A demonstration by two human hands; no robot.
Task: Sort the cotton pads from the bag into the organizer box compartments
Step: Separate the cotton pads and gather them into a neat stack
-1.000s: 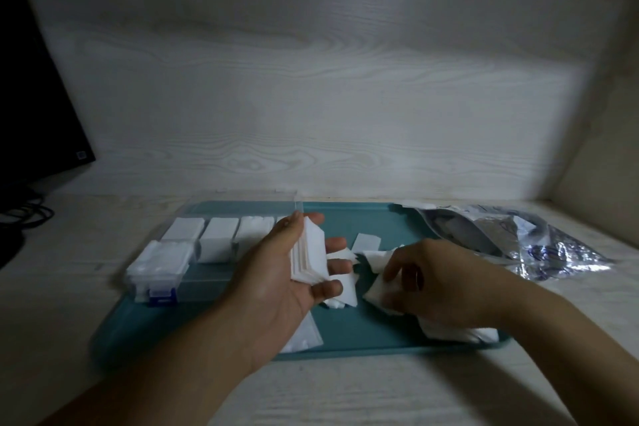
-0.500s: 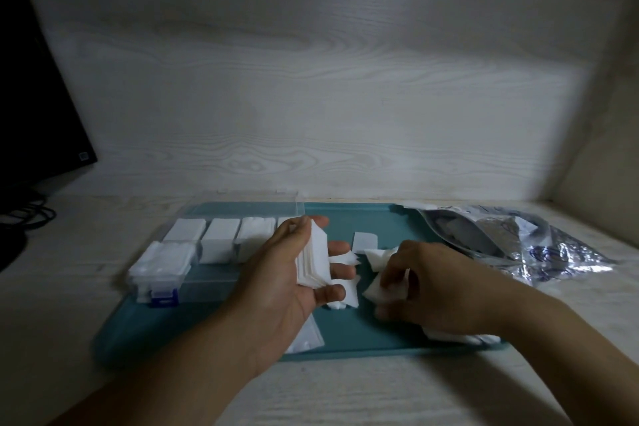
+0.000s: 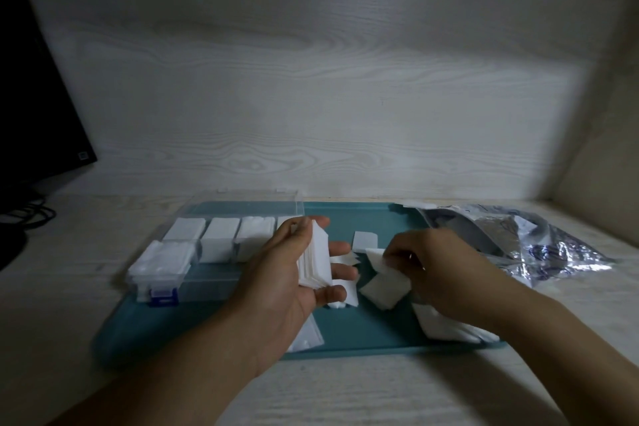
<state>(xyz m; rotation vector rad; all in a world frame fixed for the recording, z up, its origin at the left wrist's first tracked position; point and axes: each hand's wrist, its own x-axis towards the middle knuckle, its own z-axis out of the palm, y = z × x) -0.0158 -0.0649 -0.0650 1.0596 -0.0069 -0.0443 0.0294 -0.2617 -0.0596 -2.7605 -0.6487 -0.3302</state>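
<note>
Now | left hand (image 3: 294, 282) palm-up, holds pad stack (image 3: 315, 261) | right hand (image 3: 435, 273) pinches pad (image 3: 382, 289)

No text could be read; the bag (image 3: 539, 245) at three o'clock carried dark print too blurred to decipher.

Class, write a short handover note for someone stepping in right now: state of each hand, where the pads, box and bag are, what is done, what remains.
Left hand: holds a stack of cotton pads upright.
Right hand: pinches a loose pad on the teal tray.
Organizer box: on the tray's left, lid open, several compartments already filled.
Bag: open, at the tray's right.
Left: gather the scattered pads, box them.
</note>
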